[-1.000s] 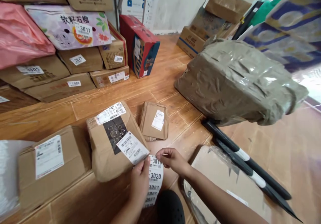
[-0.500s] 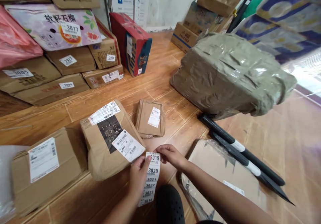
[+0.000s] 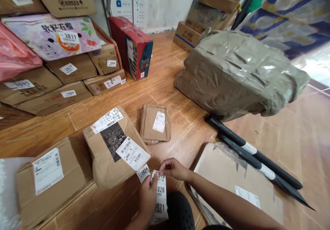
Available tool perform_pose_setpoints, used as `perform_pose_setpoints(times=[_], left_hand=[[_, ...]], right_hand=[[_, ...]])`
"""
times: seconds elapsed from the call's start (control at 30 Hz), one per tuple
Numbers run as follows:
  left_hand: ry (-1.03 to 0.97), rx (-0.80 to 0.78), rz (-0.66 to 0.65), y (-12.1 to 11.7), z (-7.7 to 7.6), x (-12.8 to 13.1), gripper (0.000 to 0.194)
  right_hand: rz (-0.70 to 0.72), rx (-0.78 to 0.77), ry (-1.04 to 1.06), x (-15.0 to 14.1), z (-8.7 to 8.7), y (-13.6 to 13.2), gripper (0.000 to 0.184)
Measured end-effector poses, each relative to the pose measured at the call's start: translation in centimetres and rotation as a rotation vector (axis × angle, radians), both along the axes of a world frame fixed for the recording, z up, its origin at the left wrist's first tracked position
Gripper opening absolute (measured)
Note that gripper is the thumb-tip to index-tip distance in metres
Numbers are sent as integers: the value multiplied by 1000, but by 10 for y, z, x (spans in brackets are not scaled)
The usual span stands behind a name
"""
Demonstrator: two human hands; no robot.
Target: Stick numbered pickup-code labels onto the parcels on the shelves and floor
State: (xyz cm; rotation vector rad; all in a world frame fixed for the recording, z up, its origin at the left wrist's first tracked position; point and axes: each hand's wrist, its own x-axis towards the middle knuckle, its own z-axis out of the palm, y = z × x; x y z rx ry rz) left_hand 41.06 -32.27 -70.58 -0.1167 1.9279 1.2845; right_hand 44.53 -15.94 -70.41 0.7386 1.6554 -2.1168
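On the floor before me I count three brown paper-wrapped parcels (image 3: 116, 147), two long black rods (image 3: 257, 158), one big taped grey-green bundle (image 3: 239, 72), and one strip of numbered white stickers (image 3: 160, 195).

Probably a parcel depot: numbered cardboard boxes (image 3: 64, 68) stacked on a wooden floor (image 3: 165, 85), wrapped parcels around.

Cut off at the bottom edge: label strip (image 3: 160, 197), its lower numbers blurred behind the left hand (image 3: 148, 195). Too small to read: print on the small parcel (image 3: 155, 123) (barcode only). Left box (image 3: 48, 178) blurred, cropped at the corner.
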Motion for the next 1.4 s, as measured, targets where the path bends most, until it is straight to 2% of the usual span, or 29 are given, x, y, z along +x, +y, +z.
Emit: perform_pose_setpoints(times=[0.1,0.2,0.33,0.4,0.6,0.8,1.03,1.27,1.4], left_hand=[[-75,21,18,-6,-10,0,52],[-150,71,23,-11,-11,-9,57],[-167,33,-100,-25,-3,-21,55],[-183,10,-167,-36,1,-22,55],[-278,-31,-206,-60,8,-17,58],[-323,-40,-184,-62,10,-13,60],[-348,6,-123,-65,3,-15,62],[-356,13,-103,-65,5,-16,59],[-365,9,-98,-65,6,-17,61]], right_hand=[[14,62,39,-9,-12,-1,42],[-45,159,95,-28,-26,3,42],[-182,234,149,-59,-44,15,49],[-198,224,152,-69,-49,22,51],[-202,176,136,-77,-48,37,50],[-220,138,98,-72,-42,40,52],[-220,117,53,-71,-43,36,58],[-202,169,62,-70,-47,39,63],[-185,271,99,-70,-57,38,61]])
